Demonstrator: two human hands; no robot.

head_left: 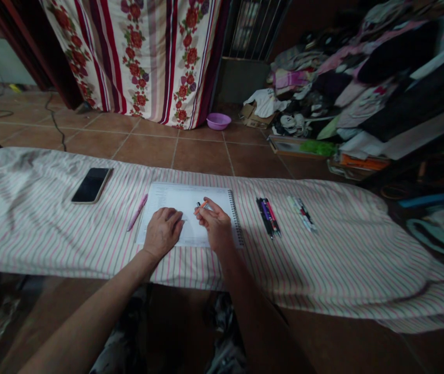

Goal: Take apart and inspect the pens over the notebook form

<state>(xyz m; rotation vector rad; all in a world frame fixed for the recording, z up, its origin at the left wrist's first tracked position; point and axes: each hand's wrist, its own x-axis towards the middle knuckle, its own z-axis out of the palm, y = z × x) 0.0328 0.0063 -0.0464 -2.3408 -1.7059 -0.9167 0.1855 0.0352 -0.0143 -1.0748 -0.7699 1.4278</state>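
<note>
A spiral notebook [190, 238] lies on the striped cloth, its wire binding along the right side. My left hand [163, 228] rests on the left part of the page, palm down, with the fingers laid on the paper and slightly bent. Above the page's right half, my right hand [216, 223] is closed around a thin orange pen [201, 206] with a dark end; the fingers hide part of it. Just left of the notebook lies a pink pen [137, 212].
A phone [91, 185] lies farther left on the striped cloth [346, 249]. Several dark, purple and pink pens [268, 215] sit right of the notebook, with another group of pens [303, 213] beyond. Behind are a purple basin [218, 121], a floral curtain [136, 57] and heaped clothes [323, 83].
</note>
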